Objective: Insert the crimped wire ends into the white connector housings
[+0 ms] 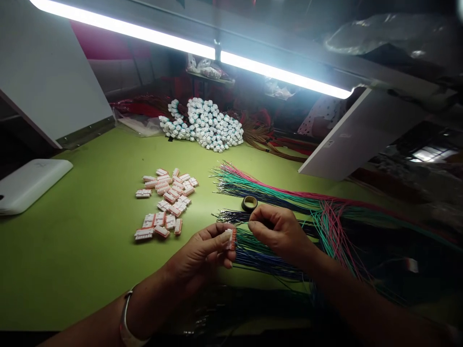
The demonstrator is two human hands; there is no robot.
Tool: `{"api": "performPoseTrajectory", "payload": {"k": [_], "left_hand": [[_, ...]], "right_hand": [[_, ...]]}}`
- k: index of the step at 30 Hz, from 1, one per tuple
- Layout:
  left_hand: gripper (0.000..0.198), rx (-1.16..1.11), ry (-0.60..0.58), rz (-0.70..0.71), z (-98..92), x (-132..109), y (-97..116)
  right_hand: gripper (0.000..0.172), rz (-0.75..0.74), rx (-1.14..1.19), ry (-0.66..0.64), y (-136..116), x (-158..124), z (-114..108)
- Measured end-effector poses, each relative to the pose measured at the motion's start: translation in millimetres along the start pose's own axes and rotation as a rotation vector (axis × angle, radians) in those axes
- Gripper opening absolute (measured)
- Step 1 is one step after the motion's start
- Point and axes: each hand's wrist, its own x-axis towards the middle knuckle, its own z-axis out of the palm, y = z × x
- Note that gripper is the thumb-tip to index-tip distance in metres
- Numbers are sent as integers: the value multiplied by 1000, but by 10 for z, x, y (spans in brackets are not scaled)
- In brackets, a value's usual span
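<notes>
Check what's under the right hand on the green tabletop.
Thin blue and green insulated wires lie under the right hand, spread over the green tabletop. The spot directly beneath the palm is hidden by the hand.

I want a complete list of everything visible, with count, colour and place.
Flat green work table: one, green, under everything.
Small rectangular plastic connectors: many, white and orange, left of centre.
Heap of white connectors on wires: one, white, far side.
Long insulated wires: many, pink, green and blue, right side.
Roll of dark tape: one, black, beside the wires.
Rounded white plastic case: one, white, left edge.
Fluorescent tube lamp: one, white, overhead.
Flat white panels: two, white, left and right.
Silver bangle: one, left wrist.
Left hand: one, holding a white-and-orange connector.
Right hand: one, beside wires.
</notes>
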Motion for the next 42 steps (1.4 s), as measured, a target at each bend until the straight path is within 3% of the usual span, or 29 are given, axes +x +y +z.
{"api": "performPoseTrajectory", "payload": {"k": [4,26,36,42], "left_hand": [[19,-15,-9,-3,15,-12,-2],[13,83,-48,16,6,-12,-19],[14,195,-40,49,61,-49,-57],[16,137,-29,46,39,-32,-55]], "right_hand": [[11,73,43,-14,79,-44,29],[11,165,99,-66,40,-78,106],[13,161,100,-97,42,-110,164],[15,42,3,-84,53,-120,153]]}}
